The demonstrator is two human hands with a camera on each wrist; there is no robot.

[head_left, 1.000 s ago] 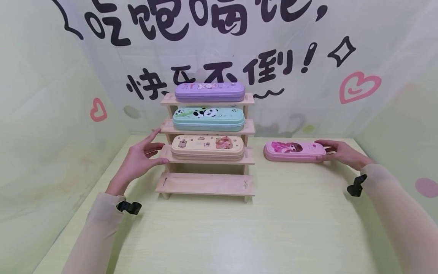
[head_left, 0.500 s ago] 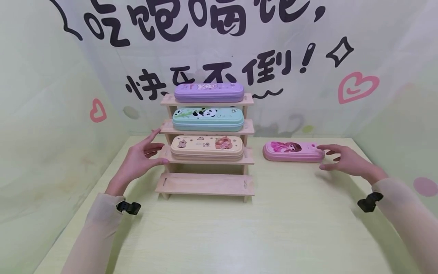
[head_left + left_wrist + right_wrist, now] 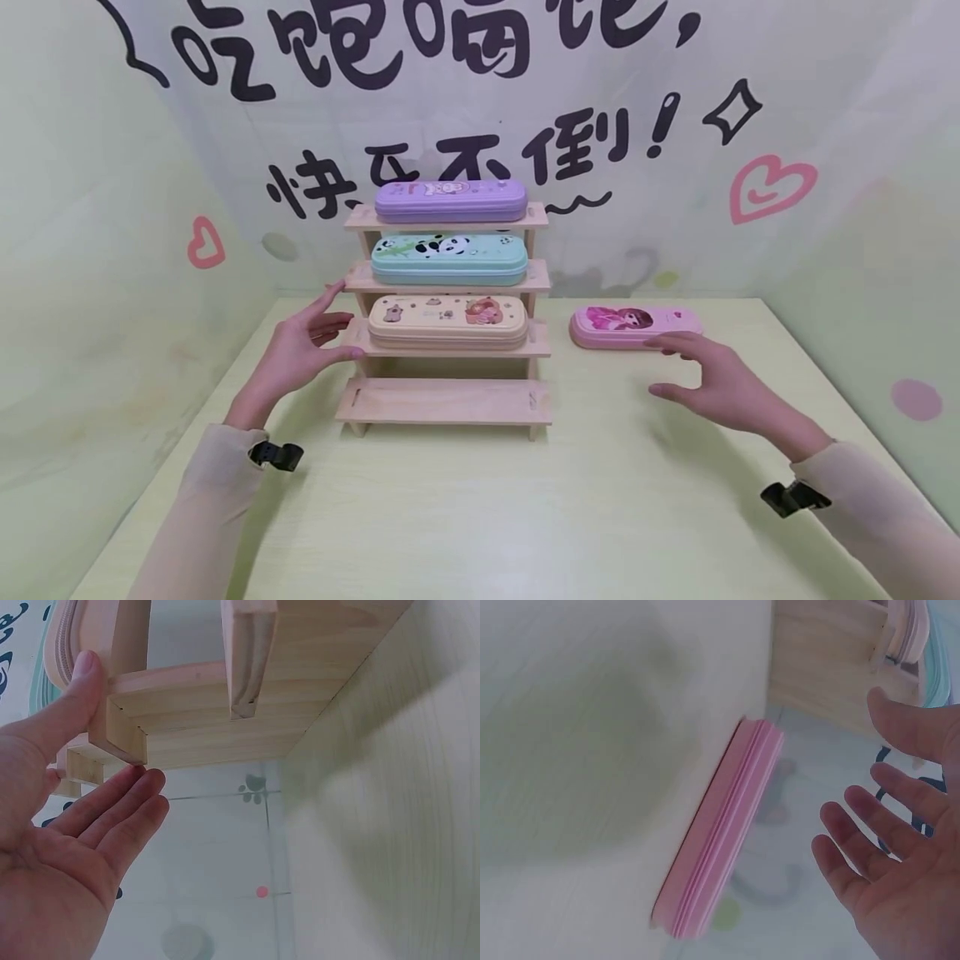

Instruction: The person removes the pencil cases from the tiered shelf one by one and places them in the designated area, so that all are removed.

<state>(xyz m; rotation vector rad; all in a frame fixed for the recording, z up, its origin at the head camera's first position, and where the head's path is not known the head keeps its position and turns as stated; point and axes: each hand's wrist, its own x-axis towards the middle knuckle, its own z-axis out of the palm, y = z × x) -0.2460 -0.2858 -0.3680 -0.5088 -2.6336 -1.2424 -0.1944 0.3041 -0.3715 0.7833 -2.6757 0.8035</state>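
Status: three of four cases stand on the stepped wooden rack (image 3: 538,277), one to a tier: purple case (image 3: 450,204) on top, turquoise case (image 3: 450,261) next, cream case (image 3: 447,323) third. The lowest tier (image 3: 442,402) bears none. The pink case (image 3: 626,327) is off the rack; in my judgement, placing it is the portion left.

Location: the pink case lies flat on the counter (image 3: 465,517), right of the rack and near the back wall, lid up. Its long axis runs left to right, roughly parallel to the tiers; the printed figure's head points right.

Hands: the right hand (image 3: 720,387) is apart from the pink case, fingers spread, holding nothing. The left hand (image 3: 296,354) touches the rack's left end, fingers extended, thumb at the third tier.
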